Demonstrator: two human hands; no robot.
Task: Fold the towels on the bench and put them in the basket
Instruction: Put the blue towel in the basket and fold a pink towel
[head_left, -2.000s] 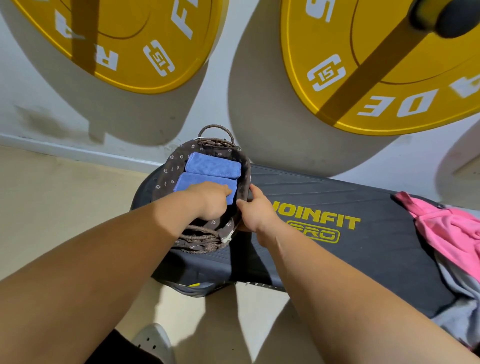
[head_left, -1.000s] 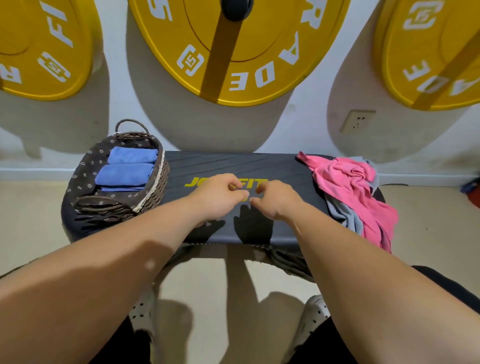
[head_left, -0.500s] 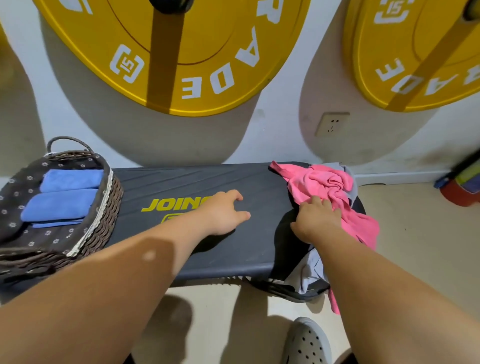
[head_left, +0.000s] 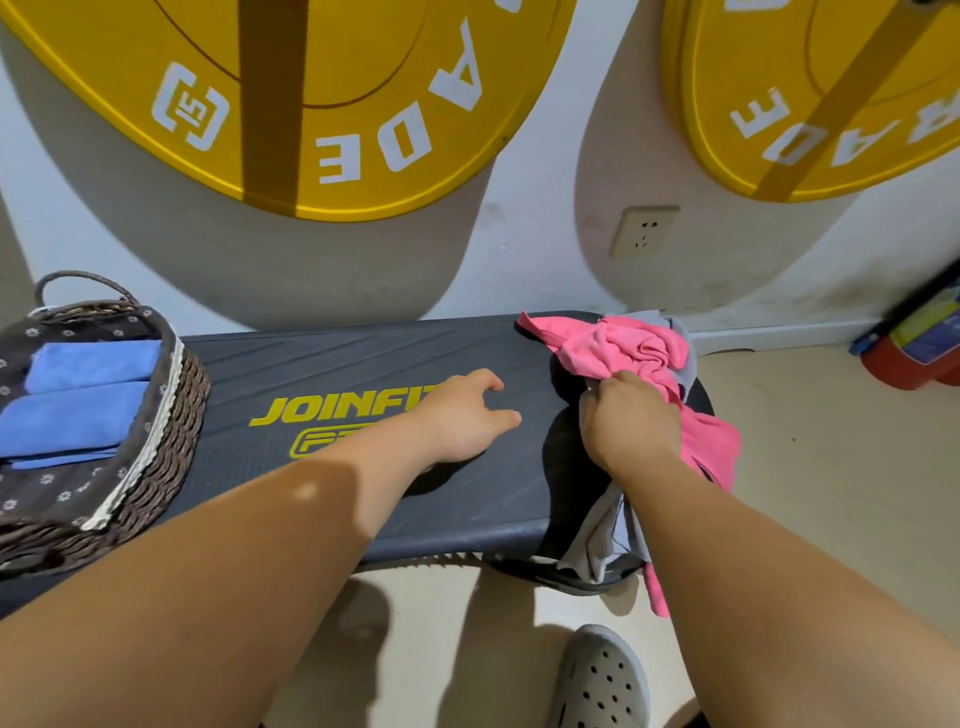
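Left hand (head_left: 462, 421) flat (fingers spread), right hand (head_left: 631, 423) grips towels (head_left: 623, 345).

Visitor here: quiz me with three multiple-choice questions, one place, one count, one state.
1. Where is the brown woven basket? A) on the floor B) at the black padded bench's left end C) on the wall
2. How many folded blue towels lie in it? A) one B) two C) four
3. What is the right hand doing? A) lying flat B) holding a shoe C) gripping the crumpled pink and grey towels
Answers: 1 B, it stands on the bench; 2 B, two lie side by side; 3 C, it clutches the cloth.
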